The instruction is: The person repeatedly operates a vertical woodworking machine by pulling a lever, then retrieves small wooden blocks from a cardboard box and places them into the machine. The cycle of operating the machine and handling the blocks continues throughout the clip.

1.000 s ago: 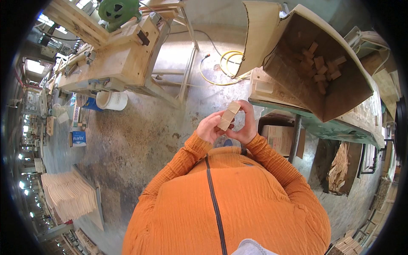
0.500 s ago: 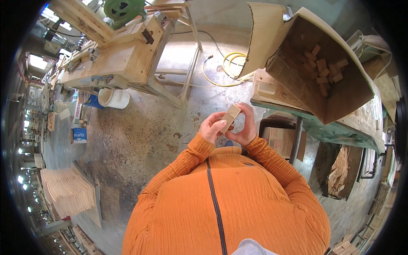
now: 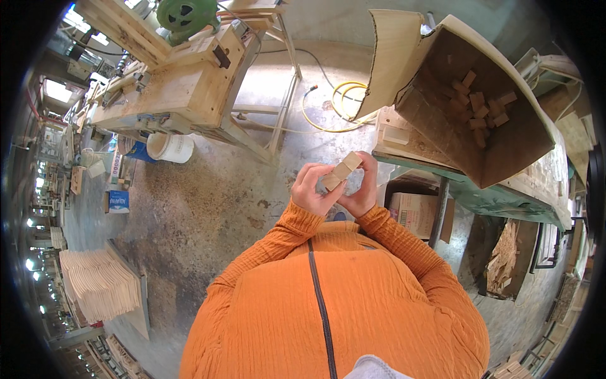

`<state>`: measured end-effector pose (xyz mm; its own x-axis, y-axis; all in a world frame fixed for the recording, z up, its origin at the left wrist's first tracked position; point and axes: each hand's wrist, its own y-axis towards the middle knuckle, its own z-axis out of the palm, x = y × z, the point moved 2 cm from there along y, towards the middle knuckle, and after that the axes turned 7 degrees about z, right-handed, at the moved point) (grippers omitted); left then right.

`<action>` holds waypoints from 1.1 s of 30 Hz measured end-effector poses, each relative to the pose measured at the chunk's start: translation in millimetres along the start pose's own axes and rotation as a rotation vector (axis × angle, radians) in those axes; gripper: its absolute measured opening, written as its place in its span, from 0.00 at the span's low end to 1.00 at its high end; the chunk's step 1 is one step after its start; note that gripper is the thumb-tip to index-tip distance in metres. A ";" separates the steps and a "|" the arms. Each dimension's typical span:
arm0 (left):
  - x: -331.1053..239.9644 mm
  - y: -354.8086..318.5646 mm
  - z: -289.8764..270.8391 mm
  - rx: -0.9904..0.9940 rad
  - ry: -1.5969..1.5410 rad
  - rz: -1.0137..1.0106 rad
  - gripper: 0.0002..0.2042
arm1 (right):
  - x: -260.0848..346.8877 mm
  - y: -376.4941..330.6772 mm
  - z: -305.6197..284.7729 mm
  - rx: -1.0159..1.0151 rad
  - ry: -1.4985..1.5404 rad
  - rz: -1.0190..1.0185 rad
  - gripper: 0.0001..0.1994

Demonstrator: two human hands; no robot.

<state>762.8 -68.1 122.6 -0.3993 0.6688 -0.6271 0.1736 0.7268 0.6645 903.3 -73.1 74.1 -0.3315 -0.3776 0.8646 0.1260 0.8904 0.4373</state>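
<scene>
You hold a small wood block (image 3: 341,171) at chest height, over the floor, with both hands: your left hand (image 3: 314,189) clamps its lower end, your right hand (image 3: 364,187) wraps the upper end, fingers closed on it. You seem to be checking or turning it. Beyond, on the table (image 3: 505,201) at right, the tilted box (image 3: 499,148) of like blocks looks the likely place for it; that calls for a reach up and right.

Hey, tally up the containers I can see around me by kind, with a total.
Large open cardboard box holding small wooden blocks: 1
Small printed cardboard carton under the bench: 1
White bucket: 1
Blue bucket, mostly hidden: 1
Total: 4
</scene>
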 end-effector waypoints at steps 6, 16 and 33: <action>5.5 -4.9 5.2 -0.019 -0.118 -0.177 0.19 | 0.4 4.1 3.2 -0.030 -0.015 0.014 0.43; 15.6 -5.4 5.5 -0.059 -0.029 -0.090 0.17 | 4.5 10.7 11.9 -0.058 0.021 -0.026 0.42; 35.2 -26.4 8.3 -0.059 -0.689 -0.682 0.16 | -17.7 4.0 10.3 0.261 0.545 0.377 0.27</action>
<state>751.6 -62.4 79.6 0.2204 0.0656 -0.9732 0.0478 0.9958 0.0780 900.0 -60.2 58.0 0.2143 -0.0441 0.9758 -0.1104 0.9915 0.0691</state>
